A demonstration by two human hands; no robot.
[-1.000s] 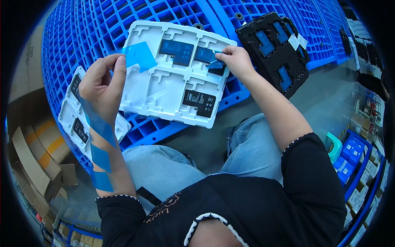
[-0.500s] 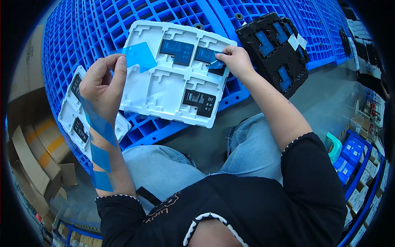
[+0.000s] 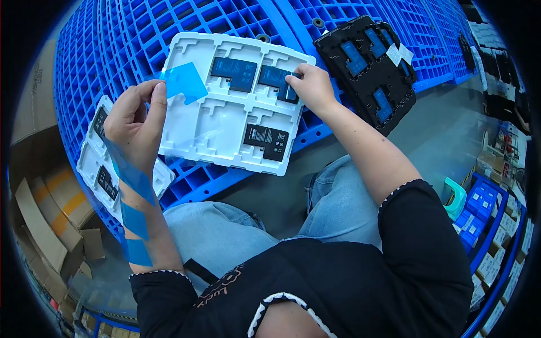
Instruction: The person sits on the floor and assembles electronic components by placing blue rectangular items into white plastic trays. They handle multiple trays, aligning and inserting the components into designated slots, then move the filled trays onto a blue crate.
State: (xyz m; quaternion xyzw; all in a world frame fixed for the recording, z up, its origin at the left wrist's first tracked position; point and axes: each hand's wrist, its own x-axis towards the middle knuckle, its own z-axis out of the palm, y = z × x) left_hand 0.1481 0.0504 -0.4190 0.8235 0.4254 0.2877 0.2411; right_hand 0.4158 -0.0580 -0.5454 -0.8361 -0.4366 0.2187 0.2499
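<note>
My left hand (image 3: 138, 115) is closed in a pinch on a piece of clear blue film (image 3: 189, 84), raised over the left part of a white moulded tray (image 3: 186, 132). Strips of blue film (image 3: 135, 219) cling along my left forearm. Over the tray's far right compartment, my right hand (image 3: 313, 89) has thumb and forefinger together at the edge of a flat black battery (image 3: 271, 78), pinching its blue film; the fingertips hide part of that edge. Beside it lies another blue-covered battery (image 3: 236, 73). A battery with a bare black face (image 3: 265, 142) sits in the near right compartment.
A black tray (image 3: 366, 70) with several blue-covered pieces lies to the right on the blue plastic pallet (image 3: 225, 14). At left, a second white tray (image 3: 93, 155) holds black batteries. Cardboard boxes (image 3: 45, 214) stand at far left; blue bins (image 3: 479, 208) are at far right.
The whole view has shifted slightly. My left hand still holds the blue film up, now turned a little. My right fingers stay at the battery's edge, and its film appears to lie flatter.
</note>
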